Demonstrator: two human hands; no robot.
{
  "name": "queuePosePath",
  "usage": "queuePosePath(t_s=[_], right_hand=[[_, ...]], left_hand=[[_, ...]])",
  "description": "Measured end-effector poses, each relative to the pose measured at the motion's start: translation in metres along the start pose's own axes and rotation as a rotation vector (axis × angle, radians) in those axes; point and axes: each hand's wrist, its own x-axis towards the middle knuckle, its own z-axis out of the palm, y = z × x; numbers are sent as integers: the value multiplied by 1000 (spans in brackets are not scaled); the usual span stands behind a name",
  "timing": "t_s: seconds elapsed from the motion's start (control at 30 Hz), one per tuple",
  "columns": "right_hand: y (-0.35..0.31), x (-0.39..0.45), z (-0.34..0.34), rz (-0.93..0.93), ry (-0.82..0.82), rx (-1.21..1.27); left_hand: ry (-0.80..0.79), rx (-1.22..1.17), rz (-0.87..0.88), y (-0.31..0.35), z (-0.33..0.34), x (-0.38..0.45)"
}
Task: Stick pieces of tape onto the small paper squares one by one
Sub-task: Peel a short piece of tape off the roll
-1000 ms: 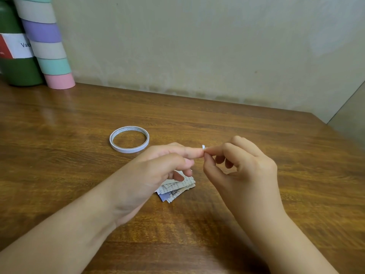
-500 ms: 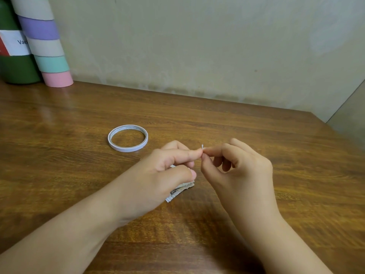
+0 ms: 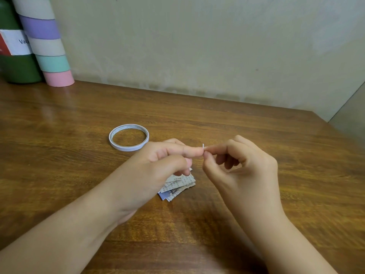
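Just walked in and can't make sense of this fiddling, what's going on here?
A person is working at a wooden table. Both hands, the left hand and the right hand, are raised together and pinch a tiny white piece of tape between their fingertips. Below them lies a small pile of paper squares, partly hidden by the left hand. The tape roll lies flat behind, untouched. The piece is not yet on a square.

The counter (image 3: 256, 135) is glossy grained wood. The near paper squares (image 3: 177, 184) look matt and printed. The far-left tube (image 3: 47, 46) looks matt; the wall (image 3: 197, 46) is rough.
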Motion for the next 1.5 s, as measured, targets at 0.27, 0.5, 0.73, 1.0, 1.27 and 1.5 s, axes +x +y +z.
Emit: queuePosePath(t_s=[0.27,0.5,0.73,1.0,1.27,1.5], right_hand=[[-4,3,-7,18,-55,92],[-1,2,-6,-106,-4,-62],[2,1,-4,-88,-14,-107],[-1,1,-4,-19,-16,1],[-5,2,-7,49,0,88],[-6,3,-11,-28,-9,50]], left_hand=[[51,-118,10,0,-2,0],[19,-56,6,1,-3,-2],[-59,115,22,-1,4,-3],[-57,213,103,-6,3,-3],[-56,134,108,-4,2,-3],[70,-141,20,0,1,-1]])
